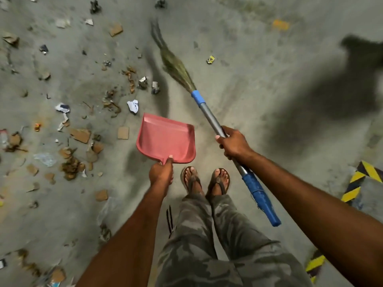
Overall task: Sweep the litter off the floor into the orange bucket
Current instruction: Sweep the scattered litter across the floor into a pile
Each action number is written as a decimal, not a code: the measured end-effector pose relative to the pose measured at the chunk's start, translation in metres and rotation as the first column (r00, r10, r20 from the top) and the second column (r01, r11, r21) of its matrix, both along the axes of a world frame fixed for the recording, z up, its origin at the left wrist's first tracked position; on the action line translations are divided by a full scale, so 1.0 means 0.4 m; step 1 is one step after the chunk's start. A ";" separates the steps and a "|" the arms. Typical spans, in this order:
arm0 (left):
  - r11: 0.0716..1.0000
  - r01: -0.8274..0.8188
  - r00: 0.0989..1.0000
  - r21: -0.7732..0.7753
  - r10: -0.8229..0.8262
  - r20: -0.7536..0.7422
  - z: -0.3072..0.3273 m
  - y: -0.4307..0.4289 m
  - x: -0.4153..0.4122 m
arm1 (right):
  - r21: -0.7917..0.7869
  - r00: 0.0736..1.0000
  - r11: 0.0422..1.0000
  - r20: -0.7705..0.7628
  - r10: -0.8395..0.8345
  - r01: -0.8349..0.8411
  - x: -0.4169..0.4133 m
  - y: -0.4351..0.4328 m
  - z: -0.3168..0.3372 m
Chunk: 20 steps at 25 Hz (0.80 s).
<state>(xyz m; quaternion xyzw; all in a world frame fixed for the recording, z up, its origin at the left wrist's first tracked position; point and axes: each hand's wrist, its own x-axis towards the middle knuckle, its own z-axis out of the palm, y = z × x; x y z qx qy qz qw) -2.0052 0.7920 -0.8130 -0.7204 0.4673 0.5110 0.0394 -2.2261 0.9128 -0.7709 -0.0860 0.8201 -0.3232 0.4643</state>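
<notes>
Your left grip (161, 172) is curling round dustpan (165, 139) handle, right grip (232, 143) clamping broom (176, 67) shaft. Pan looks lifted, so you're risking flicking mid-left litter (80, 135) under it.

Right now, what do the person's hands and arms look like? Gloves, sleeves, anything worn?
The left hand and right hand are bare: no gloves, rings or watch in view. The left forearm and right forearm are bare to the frame edge, no sleeves showing. Below them are camouflage trousers and dark flip-flops.
</notes>
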 end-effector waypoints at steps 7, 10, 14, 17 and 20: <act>0.998 0.058 0.998 0.017 -0.058 -0.018 -0.039 -0.109 -0.139 | 0.203 0.929 0.906 -0.070 -0.364 0.370 -0.186 -0.089 -0.102; 0.999 -0.003 1.000 0.034 0.003 -0.001 -0.059 -0.162 -0.123 | 0.283 0.994 0.953 0.004 -0.114 0.108 -0.168 -0.252 -0.132; 0.994 -0.103 0.995 0.034 0.102 0.022 -0.068 -0.259 -0.070 | 0.128 0.893 0.884 0.100 0.439 -0.450 -0.103 -0.480 -0.060; 0.993 -0.116 0.992 0.010 0.116 0.043 -0.048 -0.348 -0.070 | 0.020 0.806 0.807 -0.047 0.590 -0.590 -0.071 -0.555 0.015; 0.997 -0.079 0.996 -0.006 0.080 0.040 -0.024 -0.426 -0.100 | -0.001 0.859 0.865 -0.113 0.499 -0.502 -0.107 -0.526 0.064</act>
